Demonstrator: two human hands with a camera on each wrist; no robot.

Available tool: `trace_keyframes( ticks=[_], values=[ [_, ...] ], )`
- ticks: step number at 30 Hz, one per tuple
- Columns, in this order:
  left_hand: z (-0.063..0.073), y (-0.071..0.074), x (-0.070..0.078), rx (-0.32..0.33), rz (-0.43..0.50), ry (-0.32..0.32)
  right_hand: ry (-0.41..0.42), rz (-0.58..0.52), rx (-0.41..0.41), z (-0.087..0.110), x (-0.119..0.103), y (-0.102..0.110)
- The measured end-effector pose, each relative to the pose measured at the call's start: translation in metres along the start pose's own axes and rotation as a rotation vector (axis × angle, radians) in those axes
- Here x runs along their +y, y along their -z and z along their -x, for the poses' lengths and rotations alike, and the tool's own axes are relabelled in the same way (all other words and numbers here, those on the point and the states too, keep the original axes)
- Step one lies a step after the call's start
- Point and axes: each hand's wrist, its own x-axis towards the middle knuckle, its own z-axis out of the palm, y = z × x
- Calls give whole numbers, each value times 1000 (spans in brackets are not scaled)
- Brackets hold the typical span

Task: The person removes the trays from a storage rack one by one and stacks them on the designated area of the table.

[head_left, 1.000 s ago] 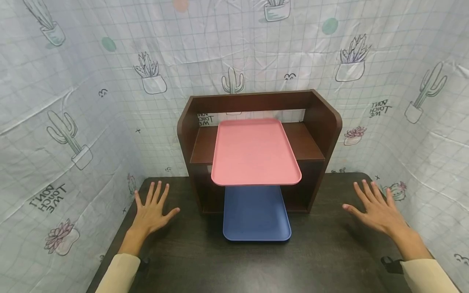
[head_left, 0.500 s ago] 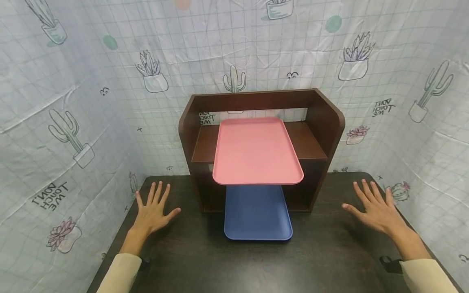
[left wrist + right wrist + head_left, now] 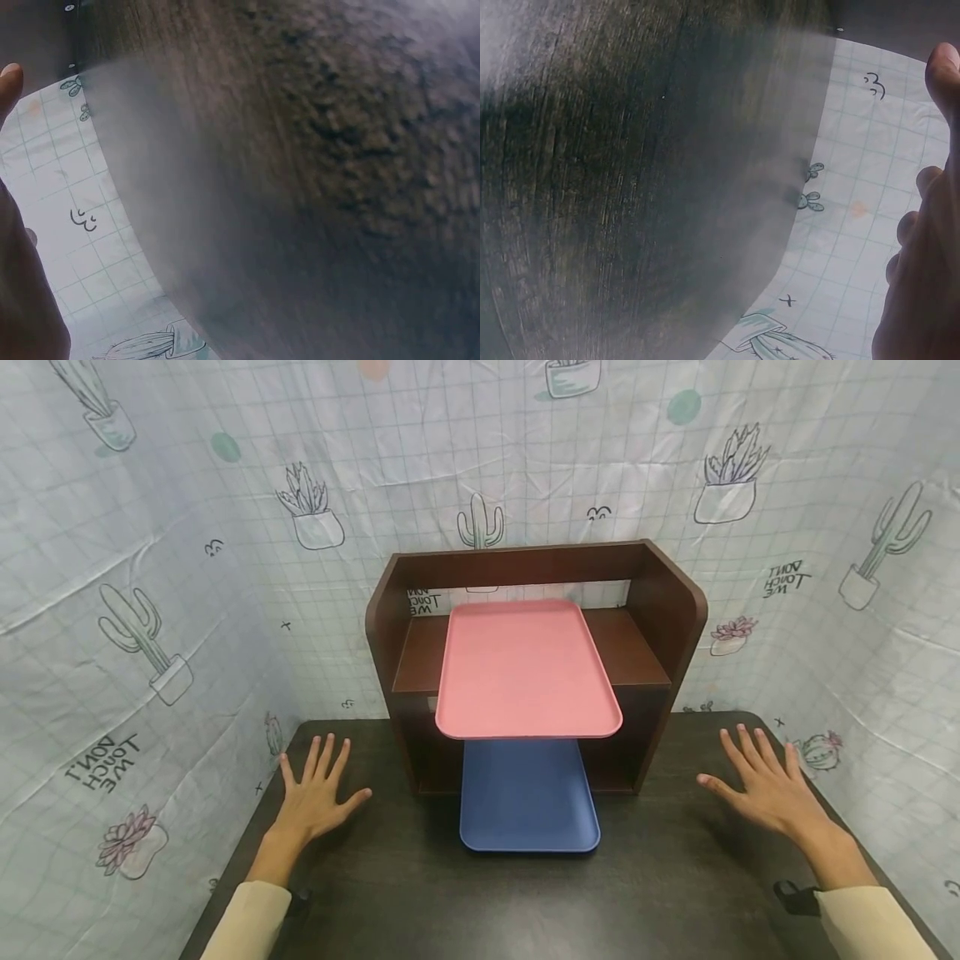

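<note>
In the head view my left hand [image 3: 311, 802] is spread above the left side of the dark table, fingers straight and nothing held. My right hand [image 3: 772, 793] mirrors it on the right, palm down with fingers apart. Between them stands a brown wooden shelf [image 3: 682, 627]. A pink tray [image 3: 528, 672] lies on its upper board and juts out past the front. Below, a blue tray [image 3: 528, 802] sticks out of the lower compartment, its back part hidden under the pink one. Each wrist view shows only the edge of a hand, with tabletop and cloth beyond.
The dark wood-grain table [image 3: 525, 902] reaches to the near edge of the view. A white grid cloth [image 3: 360, 443] printed with cacti and potted plants encloses the back and both sides. Each hand is close to a side of the cloth.
The head view has shifted very slightly. Both hands stay spread in nearly the same places, and the shelf and trays have not moved.
</note>
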Motion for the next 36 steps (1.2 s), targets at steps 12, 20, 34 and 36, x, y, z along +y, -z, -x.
trace_keyframes(
  ticks=[12, 20, 34, 36],
  values=[
    [-2, 3, 3, -2, 24, -18, 3, 4, -10, -1, -3, 4],
    [-4, 10, 11, 15, 30, -53, 0, -94, 9, -4, -6, 15],
    [-4, 32, 49, 152, 169, -101, 23, -247, 190, -14, -56, 57],
    [-3, 34, 56, 158, 215, -88, 25, -275, 212, -15, -65, 65]
  ],
)
